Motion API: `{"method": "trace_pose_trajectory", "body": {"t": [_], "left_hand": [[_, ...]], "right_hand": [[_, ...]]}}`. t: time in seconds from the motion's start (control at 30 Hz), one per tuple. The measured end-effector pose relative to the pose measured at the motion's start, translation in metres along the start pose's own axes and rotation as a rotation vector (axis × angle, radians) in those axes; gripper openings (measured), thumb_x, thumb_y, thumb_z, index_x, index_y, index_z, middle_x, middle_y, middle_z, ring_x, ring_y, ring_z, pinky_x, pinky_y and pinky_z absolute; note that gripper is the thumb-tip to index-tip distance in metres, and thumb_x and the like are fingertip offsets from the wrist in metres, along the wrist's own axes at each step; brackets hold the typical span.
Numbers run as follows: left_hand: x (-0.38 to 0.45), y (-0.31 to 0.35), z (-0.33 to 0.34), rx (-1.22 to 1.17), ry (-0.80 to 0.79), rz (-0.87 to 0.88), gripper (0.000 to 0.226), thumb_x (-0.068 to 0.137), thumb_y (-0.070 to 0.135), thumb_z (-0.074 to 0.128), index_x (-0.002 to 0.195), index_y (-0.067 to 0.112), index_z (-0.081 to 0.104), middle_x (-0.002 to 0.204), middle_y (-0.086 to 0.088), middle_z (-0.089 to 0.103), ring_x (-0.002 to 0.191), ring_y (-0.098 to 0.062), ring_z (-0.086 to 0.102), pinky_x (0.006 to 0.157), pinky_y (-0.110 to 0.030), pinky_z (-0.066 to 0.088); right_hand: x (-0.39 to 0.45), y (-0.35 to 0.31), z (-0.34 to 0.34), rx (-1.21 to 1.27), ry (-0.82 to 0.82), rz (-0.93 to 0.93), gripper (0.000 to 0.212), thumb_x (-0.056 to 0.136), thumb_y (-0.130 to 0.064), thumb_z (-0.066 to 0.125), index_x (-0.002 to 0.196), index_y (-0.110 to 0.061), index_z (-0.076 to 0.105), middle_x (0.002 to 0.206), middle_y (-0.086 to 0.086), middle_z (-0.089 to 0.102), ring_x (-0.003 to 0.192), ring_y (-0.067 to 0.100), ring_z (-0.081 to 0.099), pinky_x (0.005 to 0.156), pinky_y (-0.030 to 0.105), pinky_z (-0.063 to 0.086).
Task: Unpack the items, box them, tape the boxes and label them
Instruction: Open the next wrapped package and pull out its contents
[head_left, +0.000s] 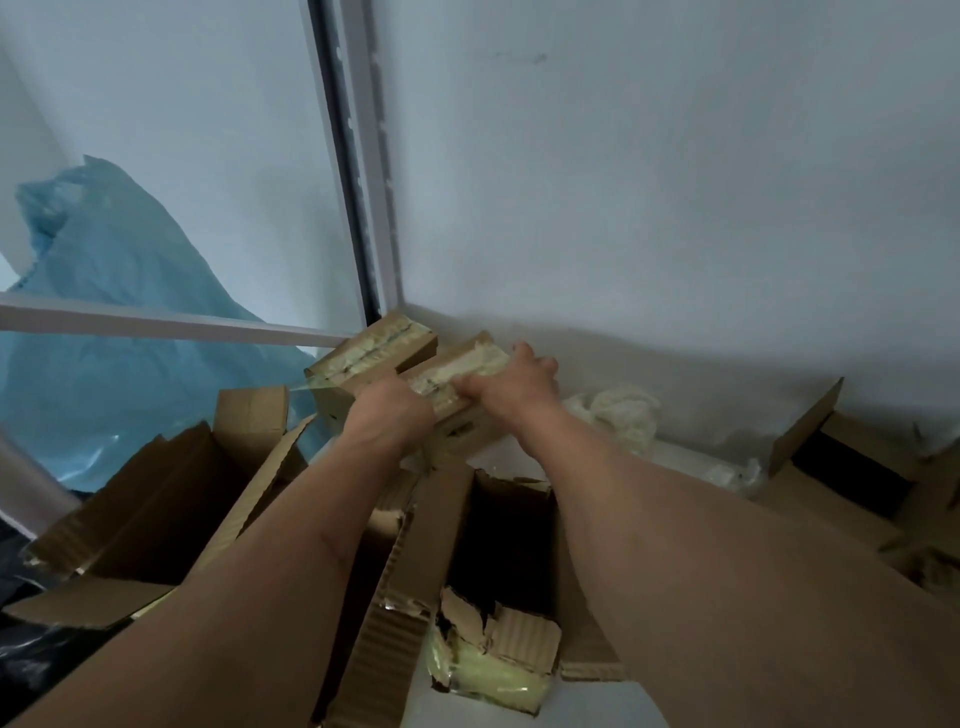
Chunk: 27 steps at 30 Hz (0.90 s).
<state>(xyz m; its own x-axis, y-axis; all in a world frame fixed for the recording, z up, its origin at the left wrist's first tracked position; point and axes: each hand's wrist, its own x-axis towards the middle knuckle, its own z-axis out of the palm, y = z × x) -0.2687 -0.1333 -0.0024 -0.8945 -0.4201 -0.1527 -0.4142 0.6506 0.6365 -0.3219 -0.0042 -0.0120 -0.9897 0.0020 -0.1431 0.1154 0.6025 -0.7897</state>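
Near us: opened carton (498, 525), flaps torn. Beyond: our left hand (389, 410) and right hand (511, 387), each grip closed around a taped small box (457, 382) held against a second taped box (371, 348) by the wall (675, 182).

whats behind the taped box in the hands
Behind the taped box sits a second taped box, by the wall corner. Its lower part is hidden by the left hand and the held box.

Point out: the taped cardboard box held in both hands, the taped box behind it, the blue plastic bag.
Small taped cardboard box in both hands (470, 366), head view, taped top face.
Second taped cardboard box behind (379, 345), head view, taped top.
Blue plastic bag (119, 291), head view, crumpled middle.
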Motion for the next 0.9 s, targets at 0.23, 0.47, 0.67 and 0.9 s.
{"method": "trace_pose_trajectory", "body": {"t": [0.23, 0.47, 0.67, 0.9], "left_hand": [[-0.037, 0.042, -0.009, -0.387, 0.173, 0.093, 0.046, 0.091, 0.024, 0.048, 0.137, 0.022, 0.043, 0.129, -0.003, 0.056, 0.107, -0.026, 0.059, 0.094, -0.045, 0.051], [-0.129, 0.098, 0.002, -0.661, 0.229, 0.062, 0.045, 0.099, 0.026, 0.050, 0.141, 0.012, 0.039, 0.132, -0.007, 0.053, 0.110, -0.024, 0.056, 0.086, -0.033, 0.045], [-0.224, 0.129, 0.025, -0.684, 0.145, 0.141, 0.041, 0.097, 0.033, 0.046, 0.131, 0.012, 0.054, 0.122, -0.005, 0.060, 0.100, -0.020, 0.059, 0.081, -0.036, 0.054], [-0.348, 0.170, 0.072, -0.703, -0.002, 0.312, 0.045, 0.085, 0.043, 0.040, 0.104, 0.012, 0.065, 0.102, -0.010, 0.066, 0.095, -0.028, 0.062, 0.085, -0.046, 0.053]], "right_hand": [[-0.033, -0.004, -0.050, 0.101, 0.223, -0.012, 0.079, 0.076, -0.065, 0.065, 0.137, -0.019, 0.046, 0.132, 0.009, 0.036, 0.120, 0.031, 0.047, 0.101, 0.042, 0.046], [-0.116, 0.004, -0.130, 0.093, 0.418, 0.036, 0.077, 0.076, -0.067, 0.061, 0.133, -0.018, 0.046, 0.132, 0.004, 0.048, 0.119, 0.029, 0.049, 0.097, 0.046, 0.046], [-0.197, 0.039, -0.198, 0.087, 0.566, 0.078, 0.067, 0.078, -0.064, 0.060, 0.125, -0.017, 0.050, 0.121, 0.002, 0.056, 0.109, 0.026, 0.055, 0.089, 0.042, 0.050], [-0.319, 0.120, -0.285, 0.229, 0.629, 0.205, 0.052, 0.079, -0.052, 0.062, 0.116, -0.018, 0.046, 0.103, 0.000, 0.059, 0.089, 0.020, 0.057, 0.079, 0.036, 0.048]]}}
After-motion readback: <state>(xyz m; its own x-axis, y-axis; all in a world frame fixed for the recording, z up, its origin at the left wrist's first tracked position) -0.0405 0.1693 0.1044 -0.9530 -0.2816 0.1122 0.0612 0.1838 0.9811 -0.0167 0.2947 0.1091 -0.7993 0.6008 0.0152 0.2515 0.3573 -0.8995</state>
